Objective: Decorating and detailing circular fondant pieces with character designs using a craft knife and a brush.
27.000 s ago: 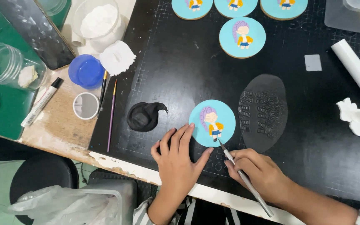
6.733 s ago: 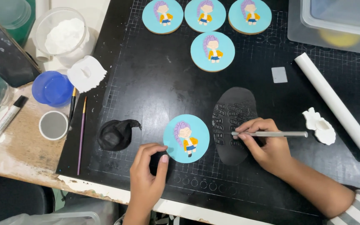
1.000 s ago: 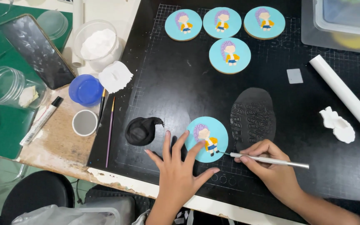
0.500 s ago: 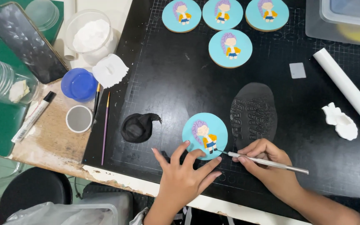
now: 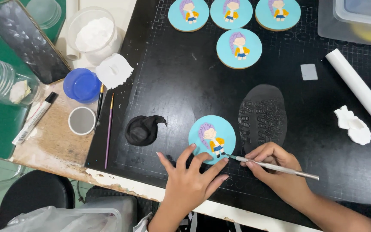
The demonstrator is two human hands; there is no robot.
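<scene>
A round light-blue cookie (image 5: 211, 136) with a purple-haired figure lies on the black cutting mat (image 5: 185, 73). My left hand (image 5: 192, 180) rests flat below it, fingers spread, with the fingertips touching the cookie's lower edge. My right hand (image 5: 275, 172) holds a thin metal modelling tool (image 5: 275, 167) like a pen. The tool's tip sits at the cookie's lower right rim, by the figure's feet. A flat piece of black fondant with pressed letters (image 5: 263, 118) lies just right of the cookie.
Several finished blue cookies (image 5: 238, 48) sit at the top. A black fondant lump (image 5: 142, 130), brushes (image 5: 109, 124), blue lid (image 5: 81, 85), small cup (image 5: 82, 120) and powder tub (image 5: 94, 34) are left. White roller (image 5: 359, 92), white fondant scrap (image 5: 352, 125) and clear box (image 5: 357, 17) are right.
My left hand has slid slightly down from the cookie's face to its lower edge. My right hand keeps the tool at the cookie's lower right rim. The view has shifted a little.
</scene>
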